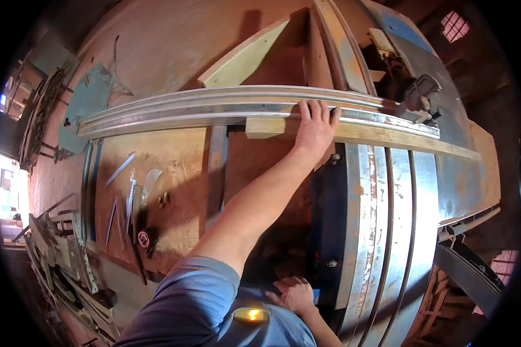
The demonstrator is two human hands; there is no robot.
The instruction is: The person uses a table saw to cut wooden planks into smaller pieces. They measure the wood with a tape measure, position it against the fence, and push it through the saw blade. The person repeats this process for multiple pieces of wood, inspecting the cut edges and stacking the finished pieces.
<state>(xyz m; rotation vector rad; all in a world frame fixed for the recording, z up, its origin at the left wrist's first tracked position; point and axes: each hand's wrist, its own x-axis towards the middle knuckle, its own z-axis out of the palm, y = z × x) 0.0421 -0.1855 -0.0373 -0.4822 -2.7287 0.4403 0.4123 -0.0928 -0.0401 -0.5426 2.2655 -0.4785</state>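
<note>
One left grip spans one wooden strip.

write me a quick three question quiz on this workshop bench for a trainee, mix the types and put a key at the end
1. Which of the person's hands lies across the long metal rail and the pale wooden strip?
2. True or false: the grooved metal table is on the person's left.
3. The round black item with the red-and-white face lies on:
a) the metal rail
b) the brown wooden board
c) the pale wooden strip

Key: 1. The left hand; 2. False; 3. b
</note>
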